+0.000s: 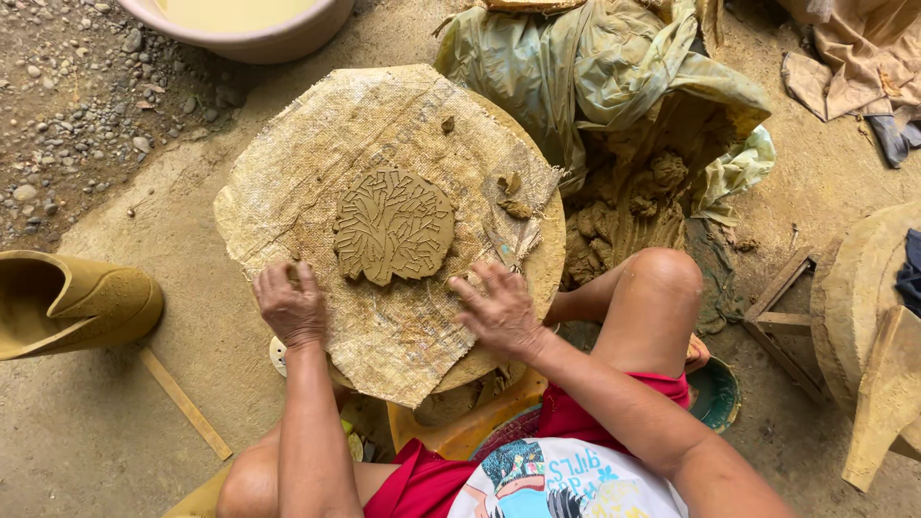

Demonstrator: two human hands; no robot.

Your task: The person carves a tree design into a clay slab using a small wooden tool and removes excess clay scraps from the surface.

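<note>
Head view
Clay piece (393,225): lying flat on the sacking (288,182), near the middle of the round slab, carved with a branching tree pattern.
Left hand (291,305): resting at the piece's near-left edge, fingers curled onto the sacking, seeming to be pinching a small bit of clay at the fingertips; whether it is truly gripping I cannot tell.
Right hand (499,309): lying open, fingers spread flat, pressing on the sacking just near-right of the piece, grasping nothing.
Piece and hands: sitting between the two hands and a little farther out; the left fingertips are almost touching its rim, the right fingertips are staying just beside it.
Around: clay scraps (511,195) are lying on the sacking right of the piece, with a smaller crumb (447,124) farther off.
Far: a basin (278,38) of pale liquid is standing beyond the slab.
Far right: a plastic sheet (595,67) is draping over a heap of raw clay (633,206).
Left: a yellowish boot (72,302) is lying on the ground, with a wooden stick (182,403) near it.
Right: a wooden frame (782,321) is lying on the ground.
In the way: nothing is lying between hands and piece.
Axis: the piece is roughly round, slightly longer left to right; the tree's trunk is pointing toward the person, branches fanning far.
</note>
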